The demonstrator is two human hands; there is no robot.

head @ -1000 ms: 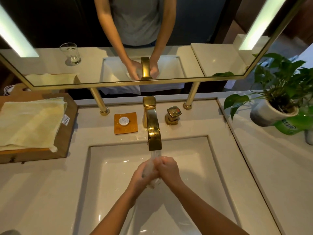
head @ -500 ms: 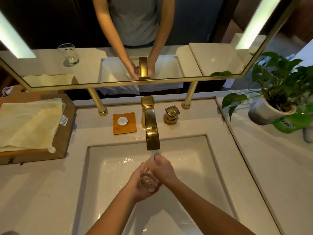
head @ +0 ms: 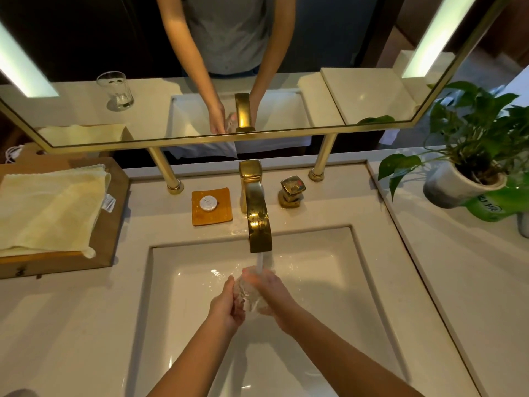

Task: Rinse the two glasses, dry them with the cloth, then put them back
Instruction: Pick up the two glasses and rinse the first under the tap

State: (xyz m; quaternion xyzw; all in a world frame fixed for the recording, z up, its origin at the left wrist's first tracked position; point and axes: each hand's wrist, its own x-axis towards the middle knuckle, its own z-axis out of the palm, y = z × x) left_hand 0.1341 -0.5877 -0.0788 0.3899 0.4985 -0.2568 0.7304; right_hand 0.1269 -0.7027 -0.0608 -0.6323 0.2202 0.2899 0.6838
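Glass [head: 248, 293] — between cupped hands [head: 252, 299] (underwater)

Pretty dim, warm light overall. Two light strips [head: 440, 32] glow in the mirror [head: 357, 90], glare on the gold faucet [head: 256, 222], soft shadows in the sink [head: 177, 282], wide-angle bending at the edges.

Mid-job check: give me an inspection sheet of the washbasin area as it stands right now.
Surface: pale stone counter, splashes by the gold tap.
Job's things: clear glass under running water over the white basin; second glass seen only in the mirror; folded yellow cloth on wooden tray.
Clutter: orange soap dish, potted plant.
Grippers: left hand and right hand both on the glass.
Cables: white cord, far left.
Surroundings: gold-framed mirror.
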